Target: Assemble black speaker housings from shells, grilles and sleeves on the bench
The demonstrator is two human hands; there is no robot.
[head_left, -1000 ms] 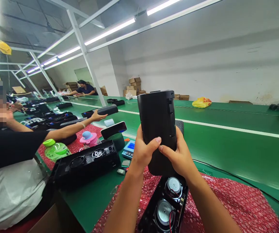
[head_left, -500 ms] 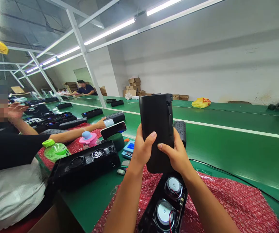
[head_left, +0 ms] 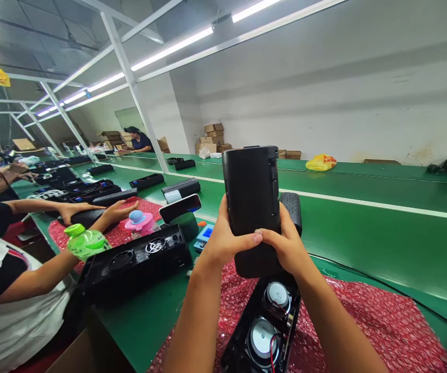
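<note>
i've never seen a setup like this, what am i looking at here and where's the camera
There is no machine here: a person works bare-handed. Every picture comes from one camera worn on that person's head, looking forward and down, so the two forearms reach in from the bottom.

The left hand and right hand together hold a black casing upright, thumbs meeting on its near face. Below it, an open housing with two round speaker units lies on red bubble wrap, spread over a green bench. To the left are another black housing, a propped phone and a green-capped bottle; the arms beyond belong to co-workers.
</note>
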